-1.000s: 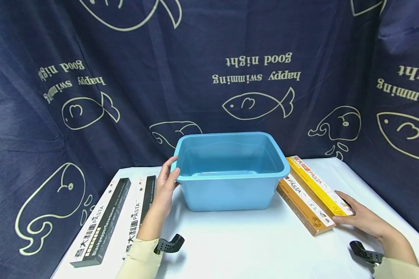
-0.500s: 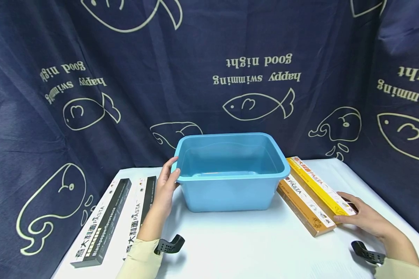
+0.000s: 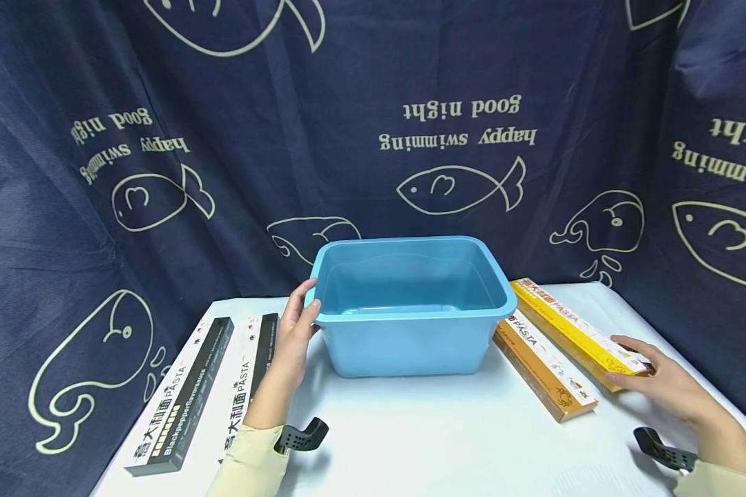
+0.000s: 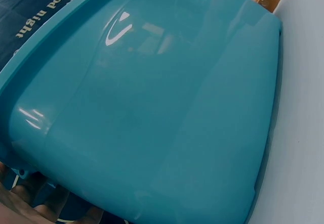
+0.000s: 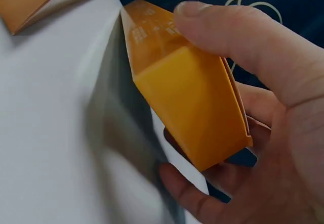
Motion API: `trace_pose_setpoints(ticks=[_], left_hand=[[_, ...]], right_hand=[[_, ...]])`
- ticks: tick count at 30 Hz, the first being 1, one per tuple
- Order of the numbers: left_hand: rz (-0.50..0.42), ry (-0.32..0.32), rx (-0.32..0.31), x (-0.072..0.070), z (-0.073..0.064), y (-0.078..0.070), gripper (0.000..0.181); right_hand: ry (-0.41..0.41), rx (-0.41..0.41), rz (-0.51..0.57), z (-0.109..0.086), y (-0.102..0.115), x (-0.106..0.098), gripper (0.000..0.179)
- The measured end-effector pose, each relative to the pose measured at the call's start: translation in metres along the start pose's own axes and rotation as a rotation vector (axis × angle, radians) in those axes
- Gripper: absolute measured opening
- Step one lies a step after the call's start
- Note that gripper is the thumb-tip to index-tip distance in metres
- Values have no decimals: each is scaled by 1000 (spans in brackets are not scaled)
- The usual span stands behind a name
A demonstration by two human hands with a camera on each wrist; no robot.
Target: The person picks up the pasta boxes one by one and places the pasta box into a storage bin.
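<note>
On the right of the head view, my right hand [image 3: 665, 383] grips the near end of a yellow pasta box [image 3: 572, 331]. The right wrist view has the thumb along one side of this yellow box [image 5: 192, 102] and fingers on the other, with a shadow on the tabletop beneath its end. My left hand [image 3: 297, 331] holds the left rim of a light blue plastic bin [image 3: 404, 348]. In the left wrist view the bin's side [image 4: 152, 107] fills most of the picture, and finger parts [image 4: 48, 209] show under the rim.
A brown pasta box [image 3: 547, 373] lies between the bin and the yellow box. Two black-and-white pasta boxes lie at the left: an outer one [image 3: 189, 400] and an inner one [image 3: 251, 373] partly behind my left arm. A navy curtain [image 3: 360, 138] hangs behind the white table [image 3: 423, 435].
My right hand has drawn the yellow box's near end to the right and slightly up, widening its gap from the brown box. The left hand and bin stay put.
</note>
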State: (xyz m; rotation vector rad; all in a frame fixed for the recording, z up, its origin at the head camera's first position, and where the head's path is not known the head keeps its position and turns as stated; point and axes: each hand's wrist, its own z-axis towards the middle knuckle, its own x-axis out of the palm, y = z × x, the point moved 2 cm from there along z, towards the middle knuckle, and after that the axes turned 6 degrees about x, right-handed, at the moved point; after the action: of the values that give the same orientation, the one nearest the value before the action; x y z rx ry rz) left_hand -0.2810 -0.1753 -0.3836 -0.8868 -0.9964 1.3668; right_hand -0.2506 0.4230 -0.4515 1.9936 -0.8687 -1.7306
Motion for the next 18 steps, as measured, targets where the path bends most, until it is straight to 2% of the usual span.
trace_pose_setpoints(ticks=[3, 12, 18], left_hand=[[3, 0, -2, 0, 0, 0, 45], [15, -5, -13, 0, 0, 0, 44], [8, -5, -8, 0, 0, 0, 44]], right_hand=[[-36, -9, 7, -3, 0, -4, 95], [-155, 19, 119, -9, 1, -9, 88], [-258, 18, 231, -8, -1, -5, 66]])
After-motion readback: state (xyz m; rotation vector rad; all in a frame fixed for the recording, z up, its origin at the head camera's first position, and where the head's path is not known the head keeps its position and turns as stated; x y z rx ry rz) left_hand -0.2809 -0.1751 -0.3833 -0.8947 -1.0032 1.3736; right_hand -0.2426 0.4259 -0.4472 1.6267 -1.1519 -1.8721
